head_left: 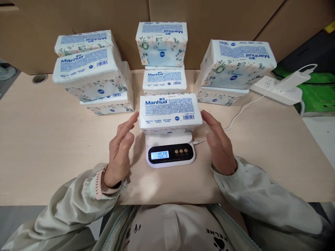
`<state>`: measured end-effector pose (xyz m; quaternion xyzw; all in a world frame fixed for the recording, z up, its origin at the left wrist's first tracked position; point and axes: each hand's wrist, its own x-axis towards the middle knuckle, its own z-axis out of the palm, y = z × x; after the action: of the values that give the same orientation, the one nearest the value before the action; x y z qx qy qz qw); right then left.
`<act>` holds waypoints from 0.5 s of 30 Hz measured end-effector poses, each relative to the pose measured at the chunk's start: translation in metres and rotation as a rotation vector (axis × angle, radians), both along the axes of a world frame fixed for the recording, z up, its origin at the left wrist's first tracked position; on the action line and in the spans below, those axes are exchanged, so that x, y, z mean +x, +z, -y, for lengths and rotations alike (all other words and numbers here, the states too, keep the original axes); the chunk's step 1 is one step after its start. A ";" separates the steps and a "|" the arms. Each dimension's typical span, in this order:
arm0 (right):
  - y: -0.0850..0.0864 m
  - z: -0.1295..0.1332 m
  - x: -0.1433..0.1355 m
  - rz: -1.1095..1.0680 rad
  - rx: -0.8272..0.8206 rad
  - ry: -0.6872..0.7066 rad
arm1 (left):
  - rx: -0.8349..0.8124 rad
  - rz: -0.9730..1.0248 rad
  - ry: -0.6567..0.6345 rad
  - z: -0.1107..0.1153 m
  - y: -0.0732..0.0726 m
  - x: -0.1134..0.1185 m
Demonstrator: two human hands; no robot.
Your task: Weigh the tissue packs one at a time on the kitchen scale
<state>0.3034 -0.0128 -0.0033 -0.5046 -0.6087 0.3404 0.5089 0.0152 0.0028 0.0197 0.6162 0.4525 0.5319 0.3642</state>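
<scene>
A white Manhua tissue pack (170,109) with blue print rests on a white digital scale (170,162), whose lit display reads 102.9. To the left of the pack, my left hand (121,146) is upright with its fingers stretched out, close to the pack's side but with a small gap. My right hand (219,143) is on the other side, also with extended fingers, its fingertips beside the pack's right edge. Neither hand holds anything.
More tissue packs stand in stacks at the back left (89,69), back middle (162,45) and back right (237,64) of the wooden table (65,139). A power strip (277,91) lies at the right, with a white cable (237,115) running to the scale. Cardboard (125,17) stands behind.
</scene>
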 end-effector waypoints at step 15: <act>-0.035 -0.030 0.113 -0.050 0.259 -0.278 | -0.336 -0.024 -0.753 -0.082 0.042 0.135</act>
<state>0.4166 0.0174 -0.0380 -0.5055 -0.5591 0.1981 0.6267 0.1501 0.0849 0.0613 0.6766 0.2803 0.2731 0.6238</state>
